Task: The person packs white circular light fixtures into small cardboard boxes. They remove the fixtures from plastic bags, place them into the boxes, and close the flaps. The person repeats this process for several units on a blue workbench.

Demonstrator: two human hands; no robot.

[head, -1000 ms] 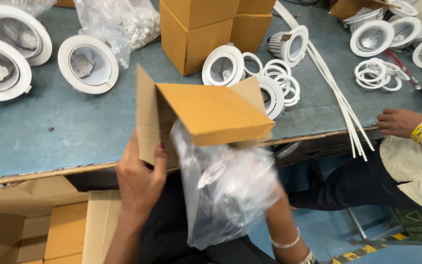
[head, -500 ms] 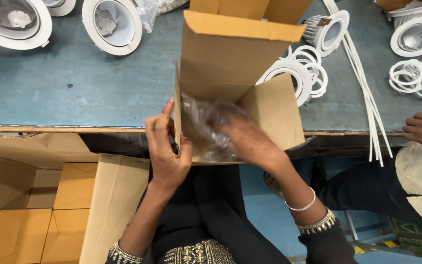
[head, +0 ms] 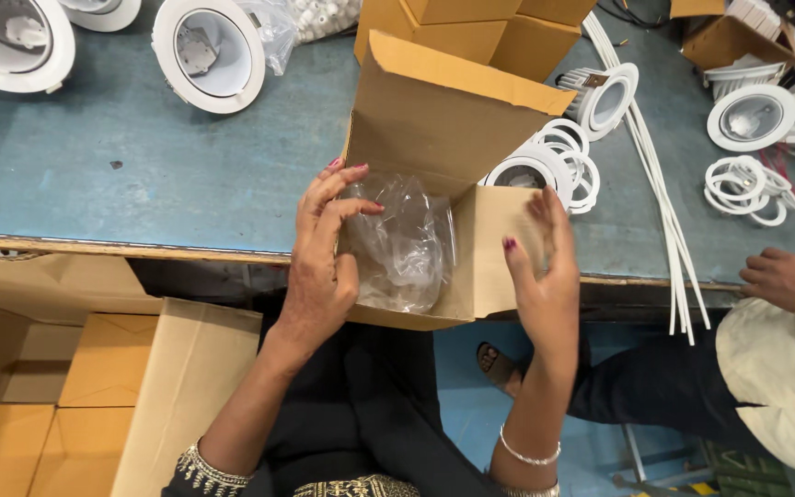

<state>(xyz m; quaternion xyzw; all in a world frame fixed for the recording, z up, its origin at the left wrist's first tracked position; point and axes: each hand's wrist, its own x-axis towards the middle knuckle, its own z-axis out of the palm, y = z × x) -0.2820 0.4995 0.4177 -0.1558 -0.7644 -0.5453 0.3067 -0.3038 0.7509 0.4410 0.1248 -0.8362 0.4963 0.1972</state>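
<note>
An open brown cardboard box (head: 443, 120) rests at the near edge of the blue table (head: 140, 184), its far flap standing up. A clear plastic bag (head: 405, 241) lies crumpled inside it. My left hand (head: 324, 262) grips the box's left wall, with the fingers curled over the rim and touching the bag. Against the outside of the box's right flap (head: 499, 248) lies my right hand (head: 540, 267), fingers straight and pressed flat on it.
White round light housings (head: 209, 51) lie at the table's far left, more housings (head: 752, 115) and white rings (head: 563, 161) at the right. Long white strips (head: 660, 202) hang over the edge. Stacked brown boxes (head: 471, 23) stand behind. A large carton (head: 94, 368) sits lower left. Another person's hand (head: 779, 276) rests at right.
The bag went from hanging outside the box to lying inside it. My right hand has come out of the box and now lies on the right flap. The left hand stays on the left wall.
</note>
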